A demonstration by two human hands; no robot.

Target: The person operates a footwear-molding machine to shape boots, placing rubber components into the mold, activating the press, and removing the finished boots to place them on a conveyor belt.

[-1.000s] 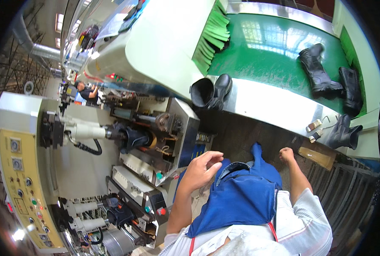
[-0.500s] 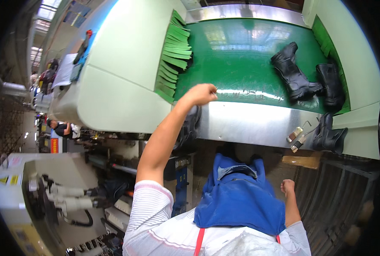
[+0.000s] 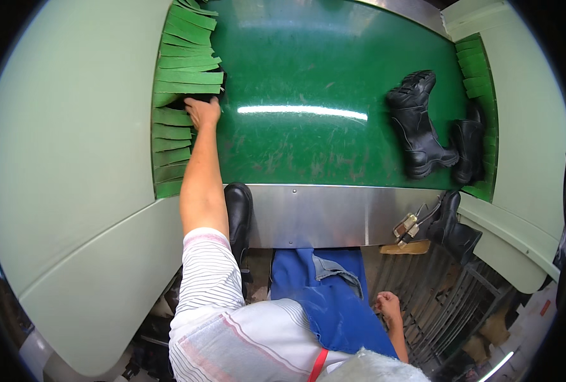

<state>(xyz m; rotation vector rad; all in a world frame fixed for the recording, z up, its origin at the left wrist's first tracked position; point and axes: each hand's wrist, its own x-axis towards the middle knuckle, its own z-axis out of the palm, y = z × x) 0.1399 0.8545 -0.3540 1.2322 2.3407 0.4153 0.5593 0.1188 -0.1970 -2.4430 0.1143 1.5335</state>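
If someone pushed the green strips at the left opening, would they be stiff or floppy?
Probably floppy: the green strips splay unevenly. They likely part easily, since they stand apart at the left hand. Each seems light, looking narrow and thin.

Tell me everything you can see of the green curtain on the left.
The curtain is a row of flat green strips, flexible-looking like rubber or felt, some brighter than others. It lines the side opening of the pale housing, its free ends splaying unevenly toward the green belt. Some strips overlap, and a dark gap parts them near the middle. The left hand is at that gap, beside a black thing mostly hidden; whether it grips a strip is unclear.
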